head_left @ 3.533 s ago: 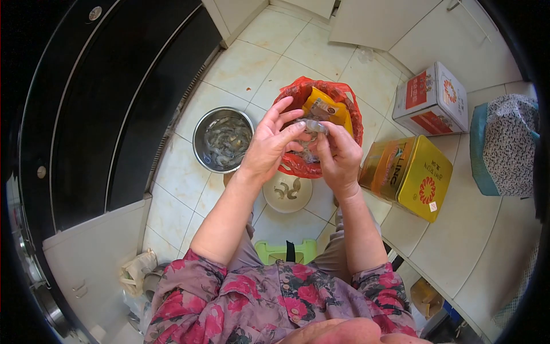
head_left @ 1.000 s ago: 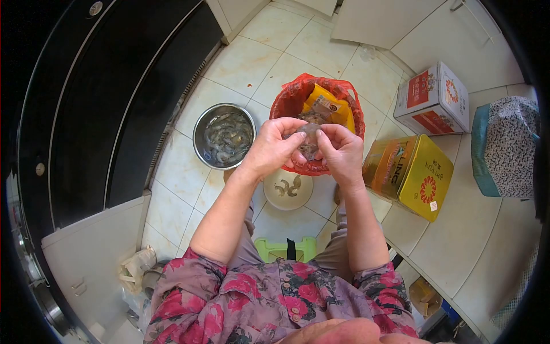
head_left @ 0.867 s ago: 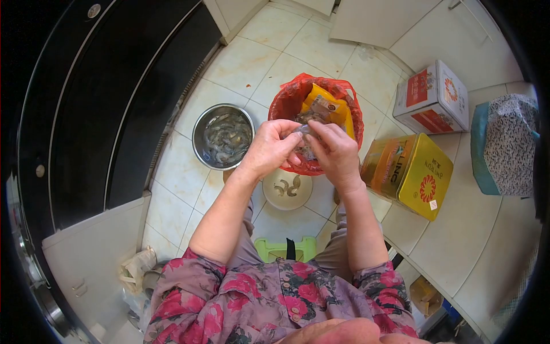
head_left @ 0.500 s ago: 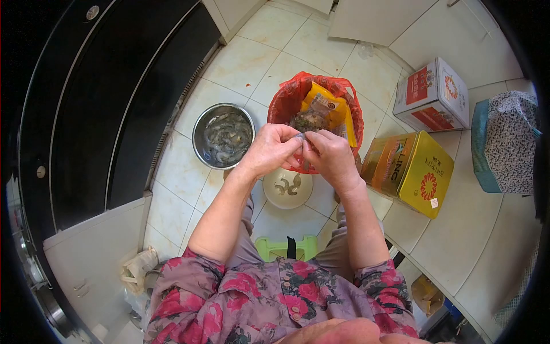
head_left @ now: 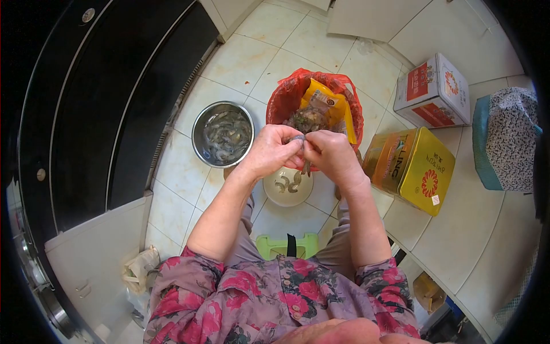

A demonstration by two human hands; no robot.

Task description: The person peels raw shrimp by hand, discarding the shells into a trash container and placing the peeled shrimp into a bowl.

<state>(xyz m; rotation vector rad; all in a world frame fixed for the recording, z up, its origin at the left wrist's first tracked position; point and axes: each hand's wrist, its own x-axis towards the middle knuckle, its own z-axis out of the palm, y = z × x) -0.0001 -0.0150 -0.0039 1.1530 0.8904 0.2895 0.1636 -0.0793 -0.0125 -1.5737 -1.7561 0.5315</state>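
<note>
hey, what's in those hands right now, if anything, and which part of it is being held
A shrimp, pinched between the left hand and right hand; it's mostly covered, so which part each grips can't be told.

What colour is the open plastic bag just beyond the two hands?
The plastic bag is red; the head view, the only one, shows it best.

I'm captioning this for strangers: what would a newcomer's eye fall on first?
Probably the red bag ahead, with a bright yellow packet inside. Just this side of it, the left hand and right hand pinch a greyish shrimp. Next, perhaps, the yellow tin at right and the pink-flowered shirt filling the bottom.
</note>
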